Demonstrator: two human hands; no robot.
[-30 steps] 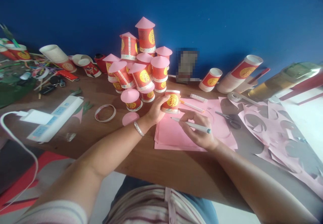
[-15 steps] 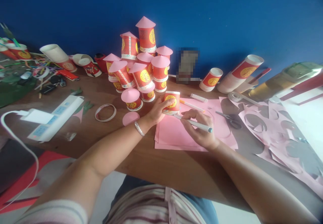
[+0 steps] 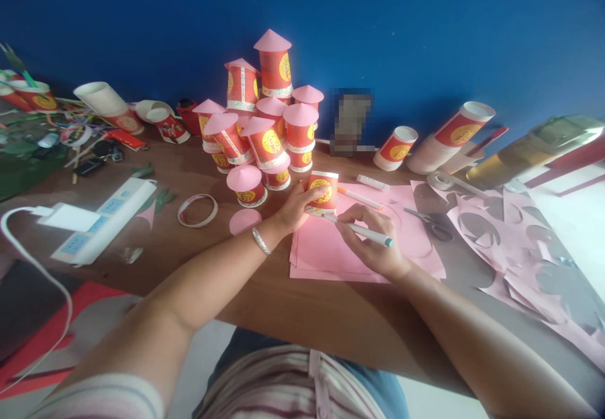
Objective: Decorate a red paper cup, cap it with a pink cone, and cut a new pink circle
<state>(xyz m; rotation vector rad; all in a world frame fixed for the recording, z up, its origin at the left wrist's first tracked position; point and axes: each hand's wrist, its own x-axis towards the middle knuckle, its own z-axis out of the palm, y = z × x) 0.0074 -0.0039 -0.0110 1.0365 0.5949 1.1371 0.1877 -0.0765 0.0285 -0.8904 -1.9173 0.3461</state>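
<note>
My left hand is closed around a red paper cup with a yellow round emblem, its thumb across the front. In my right hand is a white marker pen with a teal end; its tip is at the cup's pale lower band. Both hands are over a stack of pink paper sheets. An orange pen and a white capped tube lie at the sheets' far side. Scissors rest on their right edge.
Stacked red cups with pink cone tops stand beyond my left hand. A white power strip and a tape ring lie left. Cut pink scraps, a tape roll and leaning stacked cups are on the right.
The marker's teal end has shifted slightly left in my right hand. My left hand still holds the cup in nearly the same place.
</note>
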